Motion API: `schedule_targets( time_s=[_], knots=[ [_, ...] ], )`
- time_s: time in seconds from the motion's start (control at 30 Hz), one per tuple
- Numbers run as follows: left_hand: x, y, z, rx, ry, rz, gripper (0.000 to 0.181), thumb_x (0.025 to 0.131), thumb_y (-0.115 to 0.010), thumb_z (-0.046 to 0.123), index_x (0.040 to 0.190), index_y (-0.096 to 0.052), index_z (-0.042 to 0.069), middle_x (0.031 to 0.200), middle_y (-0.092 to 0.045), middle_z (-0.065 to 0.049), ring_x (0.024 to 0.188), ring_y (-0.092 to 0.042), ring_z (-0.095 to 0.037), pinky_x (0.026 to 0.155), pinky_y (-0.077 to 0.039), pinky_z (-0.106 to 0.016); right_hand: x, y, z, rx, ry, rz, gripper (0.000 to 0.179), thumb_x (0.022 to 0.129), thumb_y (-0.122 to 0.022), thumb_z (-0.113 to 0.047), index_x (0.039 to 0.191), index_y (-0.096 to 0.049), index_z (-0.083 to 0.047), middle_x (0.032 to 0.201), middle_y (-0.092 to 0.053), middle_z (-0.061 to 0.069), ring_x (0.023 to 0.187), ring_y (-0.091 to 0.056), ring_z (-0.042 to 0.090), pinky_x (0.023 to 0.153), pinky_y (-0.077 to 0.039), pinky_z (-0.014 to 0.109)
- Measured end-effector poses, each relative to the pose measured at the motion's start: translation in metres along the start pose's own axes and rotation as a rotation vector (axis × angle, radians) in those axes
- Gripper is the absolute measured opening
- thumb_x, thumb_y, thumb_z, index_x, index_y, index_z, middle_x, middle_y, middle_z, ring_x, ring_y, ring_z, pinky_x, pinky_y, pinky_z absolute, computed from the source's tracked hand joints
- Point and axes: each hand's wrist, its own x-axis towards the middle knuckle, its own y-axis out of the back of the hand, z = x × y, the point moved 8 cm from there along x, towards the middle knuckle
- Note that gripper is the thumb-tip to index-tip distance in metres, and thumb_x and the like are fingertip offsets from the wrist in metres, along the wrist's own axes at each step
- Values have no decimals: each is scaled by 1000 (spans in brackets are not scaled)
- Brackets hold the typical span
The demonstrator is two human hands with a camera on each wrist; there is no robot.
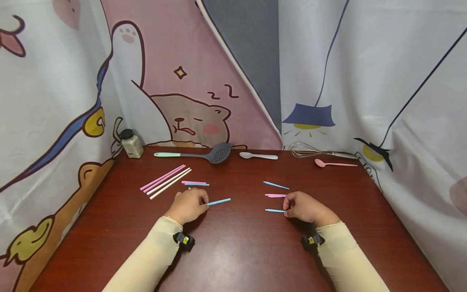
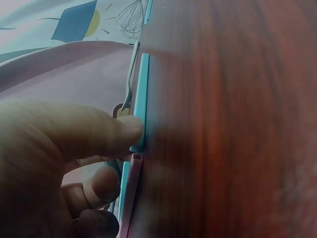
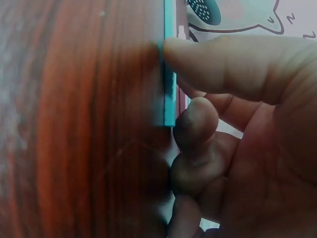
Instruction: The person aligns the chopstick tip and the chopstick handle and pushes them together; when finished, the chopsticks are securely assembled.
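Note:
My left hand point(image 1: 189, 205) holds one end of a light blue plastic stick point(image 1: 219, 201) between thumb and fingers, low over the tabletop. In the left wrist view, the thumb presses the near end of this stick point(image 2: 142, 94). Just behind that hand lie a short pink stick point(image 1: 193, 182) and a short blue stick point(image 1: 198, 184), side by side. Over to the right, my right hand point(image 1: 305, 207) pinches another light blue stick point(image 1: 274, 210), its thumb on the side in the right wrist view. Short pink sticks point(image 1: 274, 196) and one more blue stick point(image 1: 276, 185) lie beyond it.
Long pink sticks point(image 1: 163, 178) and cream sticks point(image 1: 169, 184) lie at the left. Along the back are a seasoning jar point(image 1: 131, 144), a skimmer point(image 1: 219, 154), a white spoon point(image 1: 259, 155), a whisk point(image 1: 321, 152) and a pink spoon point(image 1: 335, 164). Printed curtains surround the brown table point(image 1: 240, 251).

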Motion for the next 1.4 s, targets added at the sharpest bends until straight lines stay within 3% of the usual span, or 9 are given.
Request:
schedule_targets(
  time_s=[0.2, 0.33, 0.43, 0.6, 0.7, 0.97, 1.4],
  knots=[
    [-1, 3, 5, 6, -40, 1, 23, 87, -79, 18, 73, -63, 27, 75, -57, 10, 71, -54, -8, 73, -35, -41, -3, -2, -8, -79, -30, -15, 16, 84, -77, 0, 77, -66, -10, 65, -55, -3, 64, -49, 14, 59, -40, 30],
    [-2, 5, 7, -54, -82, -1, 20, 88, -76, 17, 75, -63, 25, 79, -57, 9, 74, -53, -8, 78, -38, -41, -4, -2, -13, -125, -7, -15, 15, 86, -75, -2, 77, -66, -11, 66, -55, -4, 66, -49, 14, 61, -41, 31],
    [-3, 6, 11, -190, -130, -15, 15, 90, -73, 12, 82, -64, 21, 80, -59, 8, 74, -54, -7, 80, -45, -36, -5, -1, -22, -126, 44, 3, 14, 88, -73, -3, 80, -66, -13, 68, -55, -6, 67, -49, 12, 63, -41, 29],
    [-7, 10, 23, -491, -205, -53, 10, 94, -71, 7, 89, -65, 15, 81, -63, 5, 72, -57, -9, 69, -50, -27, -15, 8, -53, -56, 162, 60, 14, 95, -70, -5, 87, -65, -15, 74, -55, -6, 70, -49, 10, 64, -43, 27],
    [-10, 15, 31, -575, -240, -33, 9, 92, -71, 6, 89, -66, 14, 80, -63, 4, 74, -58, -11, 68, -49, -25, -24, 11, -73, -4, 200, 82, 13, 97, -69, -5, 91, -64, -16, 75, -56, -6, 70, -51, 10, 62, -44, 27],
    [-17, 26, 47, -614, -306, 30, 14, 89, -72, 2, 88, -66, 14, 81, -62, 7, 74, -57, -8, 67, -50, -26, -40, 17, -104, 48, 257, 157, 15, 98, -68, -2, 92, -63, -15, 75, -54, -7, 68, -50, 8, 61, -44, 25],
    [-23, 33, 57, -645, -343, 58, 15, 89, -71, -2, 89, -65, 12, 83, -62, 4, 78, -56, -9, 70, -49, -24, -46, 19, -113, 62, 304, 206, 17, 96, -69, 0, 91, -62, -15, 73, -53, -8, 67, -50, 6, 60, -44, 24]
  ],
)
